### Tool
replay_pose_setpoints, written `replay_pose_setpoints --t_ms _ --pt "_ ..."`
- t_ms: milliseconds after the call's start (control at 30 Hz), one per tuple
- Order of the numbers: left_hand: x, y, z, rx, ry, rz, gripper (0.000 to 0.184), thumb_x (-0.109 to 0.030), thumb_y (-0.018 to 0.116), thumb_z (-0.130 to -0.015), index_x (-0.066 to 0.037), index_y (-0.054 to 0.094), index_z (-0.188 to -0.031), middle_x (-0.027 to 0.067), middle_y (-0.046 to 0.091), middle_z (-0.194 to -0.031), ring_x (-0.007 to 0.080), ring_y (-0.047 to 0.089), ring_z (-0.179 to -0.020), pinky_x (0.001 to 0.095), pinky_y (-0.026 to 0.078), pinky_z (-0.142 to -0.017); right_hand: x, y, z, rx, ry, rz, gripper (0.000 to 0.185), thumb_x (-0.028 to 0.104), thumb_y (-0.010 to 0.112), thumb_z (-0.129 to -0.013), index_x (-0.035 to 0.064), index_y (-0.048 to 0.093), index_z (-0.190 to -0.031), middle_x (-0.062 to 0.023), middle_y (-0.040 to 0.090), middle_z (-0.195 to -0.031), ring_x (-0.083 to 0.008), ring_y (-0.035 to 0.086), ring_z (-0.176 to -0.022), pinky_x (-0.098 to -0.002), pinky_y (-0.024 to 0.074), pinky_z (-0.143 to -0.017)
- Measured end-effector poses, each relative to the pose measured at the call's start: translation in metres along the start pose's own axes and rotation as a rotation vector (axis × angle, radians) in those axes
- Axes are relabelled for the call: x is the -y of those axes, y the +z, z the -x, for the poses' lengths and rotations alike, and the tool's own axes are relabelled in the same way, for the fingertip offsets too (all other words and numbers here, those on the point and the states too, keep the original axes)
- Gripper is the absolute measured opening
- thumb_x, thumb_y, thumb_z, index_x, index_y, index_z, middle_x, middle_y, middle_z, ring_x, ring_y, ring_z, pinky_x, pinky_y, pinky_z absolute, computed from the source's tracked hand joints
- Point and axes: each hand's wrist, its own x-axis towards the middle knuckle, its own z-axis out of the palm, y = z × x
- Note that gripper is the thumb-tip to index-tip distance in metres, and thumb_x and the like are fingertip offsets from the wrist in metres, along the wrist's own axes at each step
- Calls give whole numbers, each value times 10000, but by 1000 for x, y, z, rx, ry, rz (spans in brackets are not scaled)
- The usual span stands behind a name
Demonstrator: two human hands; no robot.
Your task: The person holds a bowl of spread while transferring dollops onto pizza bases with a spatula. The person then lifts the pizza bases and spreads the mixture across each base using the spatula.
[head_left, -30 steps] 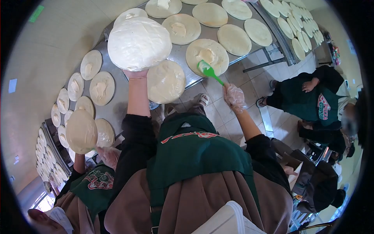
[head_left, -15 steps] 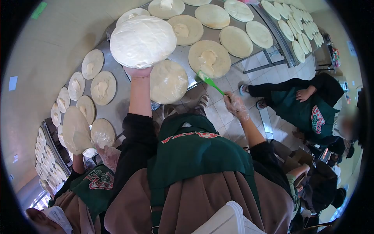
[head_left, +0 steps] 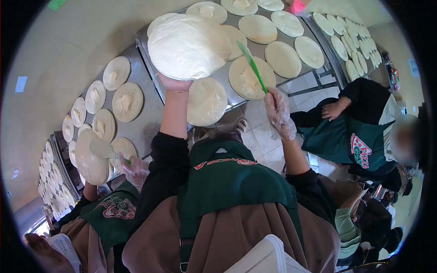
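Note:
A round pizza base (head_left: 189, 46) thickly coated with white spread rests on my bare left hand (head_left: 175, 83), which supports it from underneath; most of the fingers are hidden below it. My right hand (head_left: 278, 112), in a clear plastic glove, grips the handle of a green spatula (head_left: 256, 68). The spatula points up and away, its blade above a pizza base with a dollop of spread (head_left: 248, 81) on the table. Just below the held base, a shiny coated base (head_left: 207, 101) lies at the table's near edge.
Metal tables (head_left: 144, 50) carry several more bases, some with dollops of spread. At the left, a co-worker's gloved hand (head_left: 135, 172) holds another spatula over a raised base (head_left: 91, 157). Another person in a green apron (head_left: 350, 136) stands at the right. A pink bag (head_left: 298, 6) lies at the back.
My right hand has risen, swinging the spatula from low beside the table up over the base with the dollop. The co-worker's spatula now shows against their raised base. The view has shifted slightly.

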Motion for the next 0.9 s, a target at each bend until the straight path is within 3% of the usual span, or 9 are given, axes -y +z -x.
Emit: replay_pose_setpoints --t_ms 67,267,533,600,633,700,800,833,900 --pt "-1 -1 1 17 -17 9 605 -470 287 -923 -85 312 -1390 151 325 -1428 375 321 -1299 548 264 -1059 1 2 -13 -20 -37 22 152 77 537 -869 52 571 -1016 -176 557 -659 -273 566 -551 -349 433 -523" --pt "4 -2 -4 16 -35 12 602 -475 293 -924 -88 323 -1383 139 346 -1418 366 333 -1293 542 276 -1055 16 7 -18 43 -77 48 133 79 557 -854 41 592 -976 -202 618 -760 -342 636 -698 -368 483 -602" --pt "7 -18 -24 -185 216 -335 619 -524 315 -908 -102 370 -1359 122 365 -1408 358 348 -1282 545 270 -1056 18 26 3 89 -119 -37 138 56 572 -839 27 592 -973 -205 604 -730 -345 607 -637 -370 474 -579" --pt "12 -20 -23 -194 255 -231 624 -542 337 -895 -110 391 -1342 122 378 -1398 357 357 -1275 548 276 -1053 19 33 4 69 -23 -95 141 52 556 -856 29 582 -992 -141 570 -650 -250 561 -549 -327 441 -530" --pt "16 -21 -24 -196 257 -229 624 -542 337 -895 -110 391 -1342 122 378 -1398 357 357 -1275 548 276 -1053 15 41 8 71 -23 -94 141 52 556 -856 29 582 -992 -141 570 -650 -250 561 -549 -327 441 -530" --pt "25 -21 -28 -192 414 -289 638 -564 373 -873 -112 415 -1321 118 398 -1381 352 376 -1260 542 303 -1040 5 60 15 50 96 -361 148 56 512 -899 25 559 -1036 -32 503 -633 -120 468 -544 -259 395 -512" --pt "33 -14 -34 -145 404 -162 656 -585 386 -859 -114 417 -1315 109 416 -1365 341 403 -1240 526 335 -1023 26 74 23 80 239 -663 165 61 465 -931 20 535 -1074 33 450 -684 -54 405 -594 -210 370 -529" --pt "35 -10 -35 -142 408 -161 656 -585 386 -859 -114 417 -1315 109 416 -1365 341 403 -1240 526 335 -1023 29 77 25 111 193 -608 171 62 451 -940 9 526 -1085 42 443 -714 -43 386 -606 -191 358 -543" --pt "39 -4 -36 -267 469 -365 696 -620 389 -840 -118 407 -1321 105 425 -1355 330 421 -1224 509 355 -1012 38 80 29 153 266 -693 170 63 455 -939 9 526 -1083 41 441 -705 -41 384 -604 -190 359 -546"
